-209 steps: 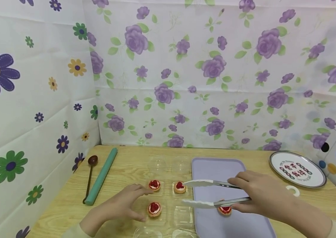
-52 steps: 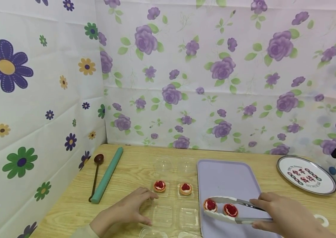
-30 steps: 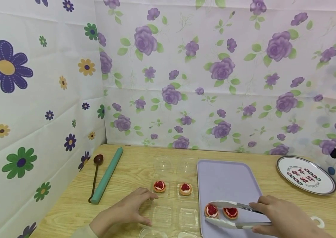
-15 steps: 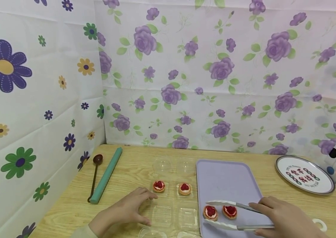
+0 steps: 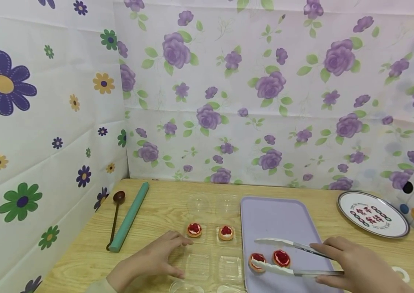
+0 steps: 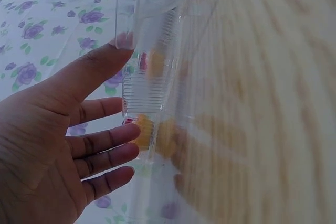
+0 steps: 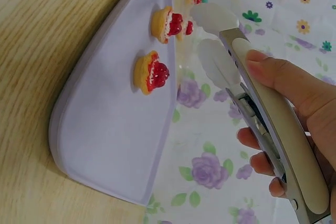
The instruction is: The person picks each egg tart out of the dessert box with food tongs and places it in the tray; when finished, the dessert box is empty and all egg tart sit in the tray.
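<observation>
My right hand (image 5: 360, 264) grips metal tongs (image 5: 314, 272) with white scalloped tips, their arms spread apart over the lilac tray (image 5: 274, 219). Under the tips, two red-berry tarts (image 5: 281, 259) sit side by side on the tray; the lower tip overlaps the left one in the head view. In the right wrist view the tongs (image 7: 278, 129) stand away from both tarts (image 7: 149, 72). My left hand (image 5: 150, 256) is beside the clear plastic container (image 5: 198, 266), thumb at its wall in the left wrist view, other fingers extended. Two tarts (image 5: 226, 232) sit in its middle compartments.
A dark ladle (image 5: 114, 217) and a green rolling pin (image 5: 130, 217) lie at the left. A rimmed plate (image 5: 371, 213) stands at the right back, with a white ring (image 5: 401, 273) partly behind my right hand. Patterned cloth (image 5: 228, 101) walls the table's back.
A tart from the container's front left compartment now sits on the tray beside the other one. The tongs, lately around it, have spread and risen off it. My left hand stays at the container.
</observation>
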Available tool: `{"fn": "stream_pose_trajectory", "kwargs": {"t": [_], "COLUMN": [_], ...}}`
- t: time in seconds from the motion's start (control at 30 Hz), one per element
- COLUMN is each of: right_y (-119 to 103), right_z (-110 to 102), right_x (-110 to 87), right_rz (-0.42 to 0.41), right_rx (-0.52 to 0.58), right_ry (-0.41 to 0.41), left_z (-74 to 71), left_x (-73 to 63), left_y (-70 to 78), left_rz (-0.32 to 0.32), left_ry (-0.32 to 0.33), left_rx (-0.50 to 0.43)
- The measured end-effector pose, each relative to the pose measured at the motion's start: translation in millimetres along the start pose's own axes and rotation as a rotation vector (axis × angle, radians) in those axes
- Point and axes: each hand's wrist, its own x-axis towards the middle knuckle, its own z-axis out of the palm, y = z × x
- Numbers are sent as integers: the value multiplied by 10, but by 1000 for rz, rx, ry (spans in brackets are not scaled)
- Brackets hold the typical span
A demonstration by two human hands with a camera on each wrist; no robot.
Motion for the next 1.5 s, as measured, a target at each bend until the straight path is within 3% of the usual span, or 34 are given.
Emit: {"fn": "stream_pose_trajectory", "kwargs": {"t": [0.17,0.37,0.73,1.0,1.27,1.5], "right_y": [-15,-34,-32,-59,-87,-152], "right_z": [-47,-79,-182,-246,-309,-320], "right_x": [35,93,279,463,644,848], "right_rz": [35,-24,-82,-147,-159,-213], "right_rx": [3,13,-17,-135,-197,-310], "right_ry": [-32,119,231,281,239,202], "left_z": [-25,-69,-226,-367,-439,-468], "left_x": [-18,-18,43,216,498,703], "left_y": [19,46,90,158,227,217], "left_rz": [-2,11,24,50,78,51], "left_ry": [26,75,137,157,151,93], "left_rx": [29,54,49,81,152,175]}}
